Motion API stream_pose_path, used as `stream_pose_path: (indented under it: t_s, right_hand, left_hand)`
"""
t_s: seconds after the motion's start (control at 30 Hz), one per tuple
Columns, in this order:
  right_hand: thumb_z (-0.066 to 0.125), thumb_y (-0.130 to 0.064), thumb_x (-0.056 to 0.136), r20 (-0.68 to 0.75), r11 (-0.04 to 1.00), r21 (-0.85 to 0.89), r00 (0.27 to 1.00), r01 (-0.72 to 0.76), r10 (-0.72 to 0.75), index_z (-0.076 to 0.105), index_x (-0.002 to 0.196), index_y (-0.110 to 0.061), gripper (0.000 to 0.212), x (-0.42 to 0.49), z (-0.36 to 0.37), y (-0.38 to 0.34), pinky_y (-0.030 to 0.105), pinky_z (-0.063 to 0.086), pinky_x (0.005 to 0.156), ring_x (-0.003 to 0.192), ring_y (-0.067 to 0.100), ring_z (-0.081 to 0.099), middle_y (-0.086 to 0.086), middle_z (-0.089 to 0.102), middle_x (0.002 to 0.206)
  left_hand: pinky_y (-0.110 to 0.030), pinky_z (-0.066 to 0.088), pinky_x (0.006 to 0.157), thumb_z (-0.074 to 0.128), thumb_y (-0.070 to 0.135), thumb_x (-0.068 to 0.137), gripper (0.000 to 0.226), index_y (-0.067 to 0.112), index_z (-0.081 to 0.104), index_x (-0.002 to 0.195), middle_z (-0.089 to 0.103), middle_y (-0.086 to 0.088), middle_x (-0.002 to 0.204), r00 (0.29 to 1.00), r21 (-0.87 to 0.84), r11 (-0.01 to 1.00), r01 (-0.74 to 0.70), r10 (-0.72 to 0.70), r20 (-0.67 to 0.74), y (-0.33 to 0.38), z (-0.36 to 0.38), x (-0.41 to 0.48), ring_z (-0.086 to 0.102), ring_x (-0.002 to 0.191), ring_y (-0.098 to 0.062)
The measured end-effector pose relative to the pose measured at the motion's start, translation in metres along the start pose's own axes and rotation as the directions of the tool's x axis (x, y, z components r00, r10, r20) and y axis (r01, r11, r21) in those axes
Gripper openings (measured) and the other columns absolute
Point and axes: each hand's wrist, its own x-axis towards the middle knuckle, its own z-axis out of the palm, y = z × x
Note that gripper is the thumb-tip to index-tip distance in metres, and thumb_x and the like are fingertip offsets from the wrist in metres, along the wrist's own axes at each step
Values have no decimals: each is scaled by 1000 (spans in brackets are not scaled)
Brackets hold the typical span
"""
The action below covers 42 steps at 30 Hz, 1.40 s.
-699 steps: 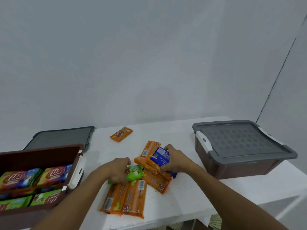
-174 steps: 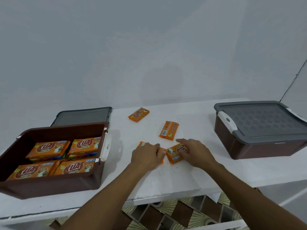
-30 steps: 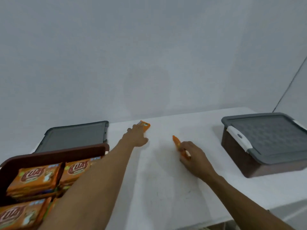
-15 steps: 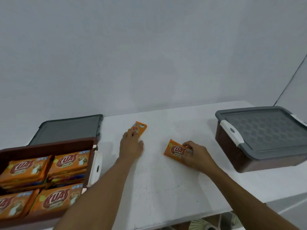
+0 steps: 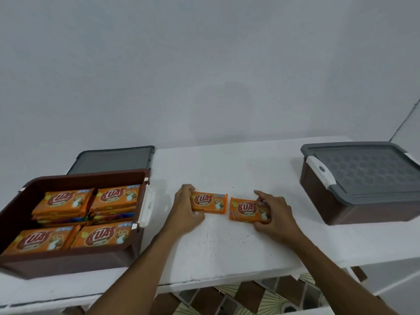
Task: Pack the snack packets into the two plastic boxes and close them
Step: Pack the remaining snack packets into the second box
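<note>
Snack packets, two orange ones with KUAT on them, lie flat on the white table (image 5: 227, 251), to the right of the open brown box (image 5: 68, 260). The left packet (image 5: 209, 202) is the one nearer the box. The right packet (image 5: 246, 209) lies just beside it, further from the box, with a thin strip of table showing between their edges.

The left hand (image 5: 185, 209) has its fingers curled round the end of the left packet that faces the box. The right hand (image 5: 276, 214) pinches the other end of the right packet, with fingers bent over its back edge and thumb at its front edge.

Inside the open brown box sit four piles of packed packets (image 5: 100, 235) (a bit of blue and green peeks out lower down), and the top ones come up near the rim. A white latch (image 5: 145, 208) is on the box's right wall, and bare table lies between it and the left hand.

Right behind the box a loose grey lid (image 5: 113, 159) lies flat. Far to the right of the box, well past both hands, stands the closed brown box (image 5: 363, 212) with its lid on. There is wide bare table between it and the right hand, and more bare table from the hands to the table's front edge.
</note>
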Motion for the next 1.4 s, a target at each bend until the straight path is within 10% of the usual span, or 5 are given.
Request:
stream_pose_path:
  t_s: [0.2,0.47,0.9,1.07,1.4]
  right_hand:
    - [74,-34,65,-58,997,55,997,59,-56,39,136,-42,80,-5,3,-2,38,41,95,106,2,38,-28,45,113]
    - [69,-43,64,-44,998,15,997,62,-61,47,134,-33,74,-3,2,0,37,42,92,105,8,44,-16,49,119]
    - [71,-46,65,-1,1000,-19,1000,8,-8,53,123,-29,63,0,3,2,28,41,90,103,5,46,-14,51,115]
    - [82,-34,68,38,998,0,997,-64,64,54,122,-28,61,2,-5,1,26,47,89,99,6,51,-12,51,107]
    - [85,-21,67,-80,987,157,997,32,-20,63,111,-29,50,22,-42,-75,19,48,73,92,9,60,-5,60,102]
  left_hand:
    - [-15,50,76,73,-1,73,102,33,12,148,42,8,117,1000,-69,998,-3,3,10,-1,-2,0,57,101,-9]
    - [-28,56,86,76,2,70,64,10,53,129,32,9,114,998,8,998,-65,65,14,-11,-2,3,57,106,-11]
    - [-14,49,76,76,10,65,66,26,49,123,50,1,117,998,46,997,54,-55,20,-4,-1,4,57,102,-9]
    - [-17,41,87,75,27,74,70,18,42,135,38,5,119,991,260,965,-11,-25,134,21,3,9,41,114,-11]
    - [-13,43,77,76,15,71,55,23,54,120,48,0,111,989,165,977,-139,129,65,109,-83,-5,52,100,-12]
